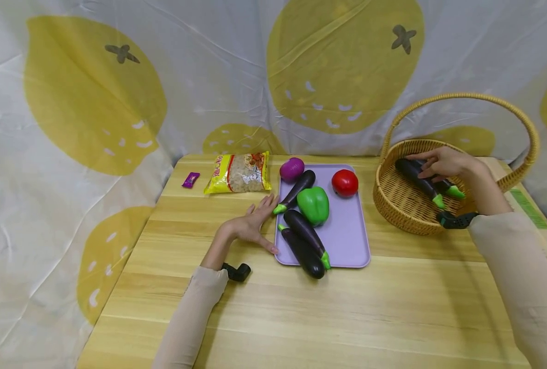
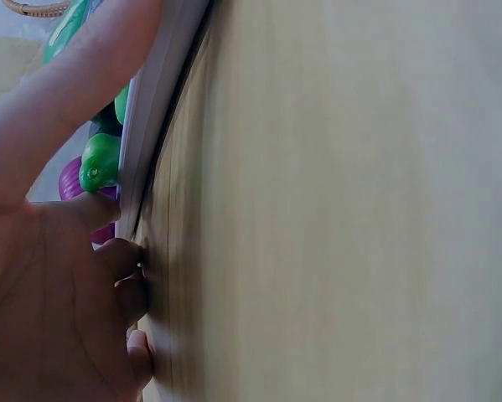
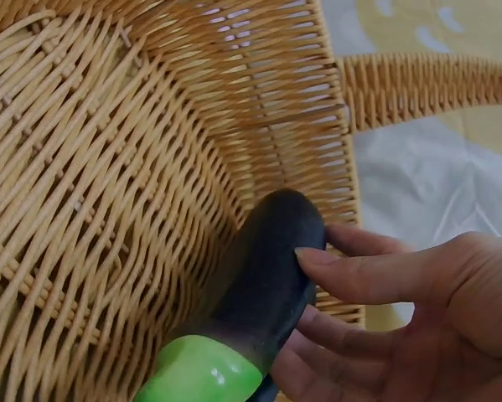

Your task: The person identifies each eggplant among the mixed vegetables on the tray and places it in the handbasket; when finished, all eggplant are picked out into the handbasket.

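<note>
My right hand (image 1: 446,164) reaches into the wicker basket (image 1: 395,212) and grips a dark eggplant (image 3: 271,260) between thumb and fingers. A second eggplant (image 1: 453,189) lies beside it, partly covered by the hand. My left hand (image 1: 252,225) is spread on the table at the left edge of the lilac tray (image 1: 347,241), its thumb and a fingertip at the rim. On the tray are a purple onion (image 1: 292,169), a green bell pepper (image 1: 313,205), a red tomato (image 1: 345,183) and three eggplants (image 1: 303,253); the two front ones lie close together, one overhanging the front rim.
Behind my left hand lies a yellow bag (image 1: 241,173) with a clear window, and left of it a small purple wrapped packet (image 1: 190,180). The basket's tall handle (image 1: 462,96) arches over it. A flat board-like package (image 1: 531,210) sits right of the basket. A lemon-print cloth hangs behind.
</note>
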Demonstrator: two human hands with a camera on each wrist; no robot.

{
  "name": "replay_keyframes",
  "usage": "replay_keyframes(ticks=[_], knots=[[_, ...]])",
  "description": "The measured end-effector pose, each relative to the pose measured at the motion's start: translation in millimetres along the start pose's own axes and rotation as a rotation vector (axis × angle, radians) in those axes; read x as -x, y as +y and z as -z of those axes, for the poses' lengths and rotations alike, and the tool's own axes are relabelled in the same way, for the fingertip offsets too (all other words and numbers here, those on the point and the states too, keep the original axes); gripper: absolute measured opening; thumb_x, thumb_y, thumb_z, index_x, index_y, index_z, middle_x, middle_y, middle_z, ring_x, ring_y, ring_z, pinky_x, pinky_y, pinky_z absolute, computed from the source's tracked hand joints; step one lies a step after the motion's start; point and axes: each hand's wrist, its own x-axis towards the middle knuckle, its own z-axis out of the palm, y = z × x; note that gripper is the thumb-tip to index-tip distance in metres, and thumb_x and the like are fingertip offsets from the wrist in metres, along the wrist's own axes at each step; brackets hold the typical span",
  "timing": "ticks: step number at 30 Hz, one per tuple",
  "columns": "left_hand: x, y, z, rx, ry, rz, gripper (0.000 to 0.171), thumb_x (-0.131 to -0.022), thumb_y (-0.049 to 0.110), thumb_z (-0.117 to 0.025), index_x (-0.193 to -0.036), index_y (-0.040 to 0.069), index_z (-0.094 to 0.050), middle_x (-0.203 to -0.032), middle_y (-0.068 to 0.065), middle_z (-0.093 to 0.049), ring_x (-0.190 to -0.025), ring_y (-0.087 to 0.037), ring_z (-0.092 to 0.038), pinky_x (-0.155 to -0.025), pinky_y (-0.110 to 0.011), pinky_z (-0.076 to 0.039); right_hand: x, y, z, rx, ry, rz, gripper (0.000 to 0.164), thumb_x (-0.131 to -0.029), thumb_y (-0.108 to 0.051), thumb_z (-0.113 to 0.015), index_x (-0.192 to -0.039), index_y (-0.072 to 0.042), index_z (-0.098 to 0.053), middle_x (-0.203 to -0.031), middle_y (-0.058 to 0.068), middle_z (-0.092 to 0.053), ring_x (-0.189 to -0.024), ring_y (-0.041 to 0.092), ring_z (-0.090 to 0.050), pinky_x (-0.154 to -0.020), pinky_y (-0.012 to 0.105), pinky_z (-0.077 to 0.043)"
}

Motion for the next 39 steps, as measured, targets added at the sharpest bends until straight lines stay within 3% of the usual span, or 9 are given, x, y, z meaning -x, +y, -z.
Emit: replay_keyframes(ticks=[2, 5, 9, 12, 19, 23, 32, 39], knots=[[0.1, 0.5, 0.4, 0.0, 0.001, -0.001, 0.139, -0.076, 0.038, -0.093, -0.166, 0.01, 0.011, -0.173, -0.014, 0.02, -0.161, -0.032, 0.02, -0.13, -0.058, 0.012, -1, -3, 0, 0.01, 0.0, -0.009, 0.061, -0.101, -0.003, -0.061, -0.156, 0.002, -0.037, -0.134, 0.04, -0.05, -0.096, 0.025, -0.064, -0.068, 0.035, -0.06], [-0.3, 0.9, 0.5, 0.0, -0.003, -0.003, 0.139, -0.076, 0.038, -0.092, -0.166, 0.01, 0.011, -0.173, -0.014, 0.02, -0.161, -0.031, 0.02, -0.13, -0.058, 0.013, -3, -9, -1, 0.024, -0.001, -0.021, 0.058, -0.1, -0.003, -0.062, -0.154, 0.004, -0.041, -0.104, 0.026, -0.064, -0.074, 0.017, -0.06, -0.061, 0.033, -0.056], [-1.5, -0.2, 0.0, 0.001, -0.006, -0.003, 0.14, -0.076, 0.039, -0.092, -0.166, 0.01, 0.011, -0.173, -0.014, 0.02, -0.161, -0.032, 0.021, -0.13, -0.058, 0.013, -5, -13, -1, 0.016, 0.003, -0.034, 0.055, -0.099, -0.003, -0.064, -0.15, 0.007, -0.046, -0.079, 0.007, -0.068, -0.067, 0.017, -0.058, -0.06, 0.032, -0.055], [-1.8, -0.6, -0.2, 0.003, -0.006, -0.001, 0.14, -0.077, 0.039, -0.092, -0.166, 0.009, 0.011, -0.173, -0.014, 0.02, -0.161, -0.032, 0.021, -0.13, -0.058, 0.013, -6, -13, 1, 0.001, 0.001, -0.042, 0.056, -0.098, -0.003, -0.067, -0.149, 0.008, -0.046, -0.084, 0.004, -0.073, -0.072, 0.017, -0.062, -0.062, 0.033, -0.057], [-1.0, 1.1, 0.2, -0.002, -0.002, 0.001, 0.139, -0.077, 0.038, -0.092, -0.166, 0.011, 0.011, -0.173, -0.013, 0.02, -0.161, -0.029, 0.02, -0.13, -0.057, 0.013, -12, -11, 7, -0.012, 0.007, -0.065, 0.054, -0.096, -0.003, -0.07, -0.146, 0.005, -0.053, -0.079, 0.001, -0.075, -0.063, 0.016, -0.058, -0.056, 0.032, -0.052], [-0.2, 1.2, 0.1, -0.002, 0.001, 0.004, 0.139, -0.077, 0.038, -0.092, -0.166, 0.011, 0.011, -0.173, -0.013, 0.019, -0.161, -0.03, 0.02, -0.13, -0.057, 0.013, -13, -11, 8, -0.014, 0.013, -0.06, 0.052, -0.095, -0.004, -0.072, -0.143, 0.005, -0.056, -0.086, -0.001, -0.077, -0.073, 0.014, -0.065, -0.061, 0.035, -0.058], [1.3, 0.9, -0.3, 0.001, 0.005, -0.009, 0.138, -0.077, 0.037, -0.092, -0.166, 0.008, 0.01, -0.173, -0.015, 0.019, -0.161, -0.033, 0.02, -0.129, -0.06, 0.012, -16, -10, 9, -0.003, 0.015, -0.048, 0.054, -0.092, -0.006, -0.076, -0.141, 0.005, -0.057, -0.106, 0.016, -0.078, -0.082, 0.009, -0.07, -0.074, 0.041, -0.064], [1.1, 0.1, 0.1, 0.002, 0.0, -0.007, 0.138, -0.078, 0.037, -0.092, -0.166, 0.009, 0.01, -0.173, -0.015, 0.019, -0.161, -0.032, 0.02, -0.129, -0.06, 0.013, -17, -7, 7, -0.015, 0.015, -0.052, 0.046, -0.095, -0.004, -0.072, -0.138, 0.005, -0.061, -0.108, 0.02, -0.078, -0.084, 0.012, -0.073, -0.076, 0.041, -0.065]])
